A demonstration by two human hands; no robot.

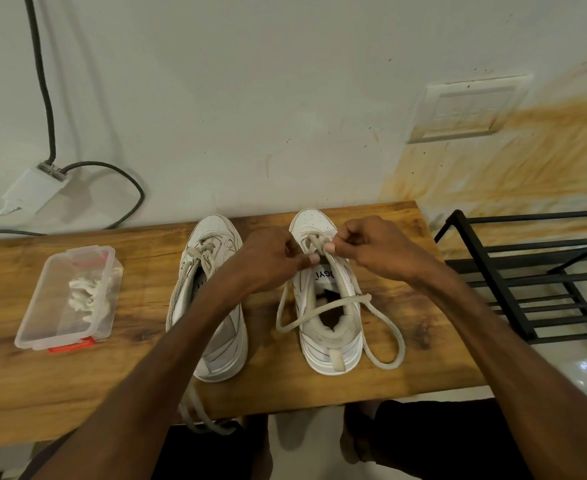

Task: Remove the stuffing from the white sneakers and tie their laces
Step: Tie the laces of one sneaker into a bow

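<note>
At the left end of the wooden bench [77, 382] lies a clear plastic box [39, 327] with no lid on it, and crumpled white stuffing [88, 296] sits inside.

To its right stands the left sneaker [223, 348], upright on its sole. Its long axis runs from the near edge of the bench to the wall, toe toward the wall and heel toward the person. Its laces [198, 417] are loose; one strand trails down the shoe's left side and a loop hangs over the near edge of the bench.

The left hand [271, 258] reaches across this shoe to its neighbour, fingers curled, thumb and fingertips pinching a lace.

The right sneaker [330, 351] stands just beside the first and parallel to it, also toe to the wall and heel near. Its lace ends [385, 327] are untied: one crosses the shoe's opening and loops onto the bench at its left, and the other curves on the bench by the heel at its right.

The right hand [368, 247] hovers over the upper eyelets and pinches the lace between thumb and forefinger, close to the left hand.

Past the right end of the bench stands a black metal rack [534, 215].
</note>
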